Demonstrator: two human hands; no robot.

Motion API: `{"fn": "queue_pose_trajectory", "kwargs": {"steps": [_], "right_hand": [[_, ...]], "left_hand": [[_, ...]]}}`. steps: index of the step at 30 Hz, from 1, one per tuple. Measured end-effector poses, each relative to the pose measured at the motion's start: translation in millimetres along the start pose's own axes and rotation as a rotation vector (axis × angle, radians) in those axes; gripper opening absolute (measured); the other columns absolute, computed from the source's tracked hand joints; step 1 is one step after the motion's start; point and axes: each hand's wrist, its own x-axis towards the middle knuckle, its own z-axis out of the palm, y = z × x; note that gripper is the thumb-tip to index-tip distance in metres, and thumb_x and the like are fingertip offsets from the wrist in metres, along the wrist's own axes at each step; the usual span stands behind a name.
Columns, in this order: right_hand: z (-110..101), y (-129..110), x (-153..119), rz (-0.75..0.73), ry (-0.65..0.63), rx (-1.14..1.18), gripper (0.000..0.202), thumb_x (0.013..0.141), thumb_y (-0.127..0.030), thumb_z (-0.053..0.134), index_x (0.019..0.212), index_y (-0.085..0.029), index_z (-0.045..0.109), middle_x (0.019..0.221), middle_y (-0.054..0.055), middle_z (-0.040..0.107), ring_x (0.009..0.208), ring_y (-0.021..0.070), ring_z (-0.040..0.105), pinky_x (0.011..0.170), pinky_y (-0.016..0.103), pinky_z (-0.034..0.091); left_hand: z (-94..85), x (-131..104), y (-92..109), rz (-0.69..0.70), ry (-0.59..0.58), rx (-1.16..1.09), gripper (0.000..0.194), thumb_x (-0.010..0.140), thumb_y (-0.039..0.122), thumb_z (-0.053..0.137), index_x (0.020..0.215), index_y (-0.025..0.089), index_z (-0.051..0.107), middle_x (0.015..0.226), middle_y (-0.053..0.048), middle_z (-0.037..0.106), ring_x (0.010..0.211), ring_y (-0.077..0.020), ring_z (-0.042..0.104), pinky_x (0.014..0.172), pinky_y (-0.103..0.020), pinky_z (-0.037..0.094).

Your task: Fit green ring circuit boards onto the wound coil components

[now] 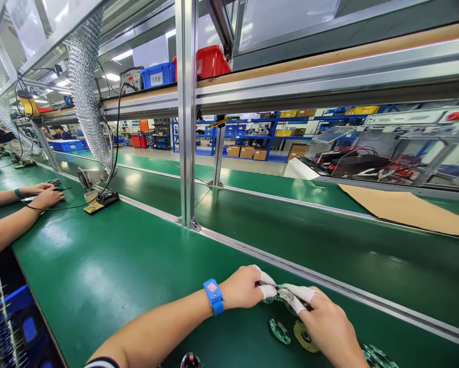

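White finger cots cover the fingertips of both my hands. My left hand [245, 287], with a blue wrist strap [213, 295], is closed in a pinch on a small green circuit board [281, 292]. From the other side my right hand [327, 319] pinches the same board, and the fingers hide most of it. Below the hands a green ring-shaped board [279, 331] lies on the bench. Next to it, partly behind my right hand, is a yellowish round disc [305, 337] with a dark centre. More green ring boards [379, 356] lie right of my right wrist.
A metal post [187, 128] rises from the bench, and a metal rail [245, 250] runs along the green worktop [130, 271]. A dark object with red parts [190, 360] is at the bottom edge. A co-worker's hands [47, 196] are at left near a soldering stand [99, 203].
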Motion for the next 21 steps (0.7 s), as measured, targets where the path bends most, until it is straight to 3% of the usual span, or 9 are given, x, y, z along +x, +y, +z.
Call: {"fn": "queue_pose_trajectory", "kwargs": {"steps": [9,13,15,18,21], "right_hand": [[10.3,-13.8,-13.2,0.049,0.113,-0.228,0.035,0.084,-0.03,0.037,0.08,-0.028,0.072,0.075,0.004,0.063,0.06,0.018,0.058,0.045,0.023,0.039],[4.5,-12.8,-10.8,0.092,0.048,-0.249,0.034,0.084,-0.029,0.038,0.08,-0.027,0.071,0.077,0.005,0.064,0.062,0.0198,0.059,0.046,0.024,0.039],[-2.0,-5.5,-6.4,0.132,-0.019,-0.25,0.031,0.083,-0.029,0.041,0.086,-0.027,0.071,0.078,0.006,0.065,0.064,0.0217,0.061,0.047,0.025,0.04],[-10.8,7.2,-0.9,0.151,-0.021,-0.295,0.03,0.082,-0.031,0.042,0.08,-0.022,0.071,0.079,0.009,0.064,0.07,0.0254,0.062,0.05,0.028,0.043],[-12.3,9.2,-1.2,0.063,0.069,-0.286,0.034,0.085,-0.034,0.038,0.088,-0.021,0.07,0.079,0.01,0.064,0.074,0.0265,0.062,0.05,0.03,0.046]], "left_hand": [[16.8,-4.4,-4.6,-0.081,0.055,0.044,0.019,0.08,0.017,0.054,0.09,0.014,0.07,0.088,-0.008,0.062,0.081,-0.0184,0.056,0.075,-0.027,0.045],[16.9,-3.8,-9.0,-0.096,0.015,0.054,0.018,0.079,0.017,0.055,0.088,0.012,0.071,0.087,-0.009,0.061,0.078,-0.0188,0.056,0.074,-0.029,0.045],[7.5,-2.9,-12.6,-0.065,-0.029,0.036,0.022,0.075,0.022,0.064,0.094,0.015,0.07,0.085,-0.006,0.06,0.074,-0.0167,0.055,0.07,-0.026,0.045],[-20.9,-5.2,-19.7,0.0,-0.088,-0.028,0.049,0.066,0.028,0.075,0.112,0.018,0.063,0.092,-0.005,0.059,0.073,-0.0144,0.054,0.066,-0.022,0.045],[-55.7,-19.9,-30.2,0.077,-0.292,-0.068,0.041,0.065,0.026,0.074,0.104,0.017,0.067,0.089,-0.004,0.06,0.073,-0.0145,0.054,0.067,-0.024,0.045]]}}
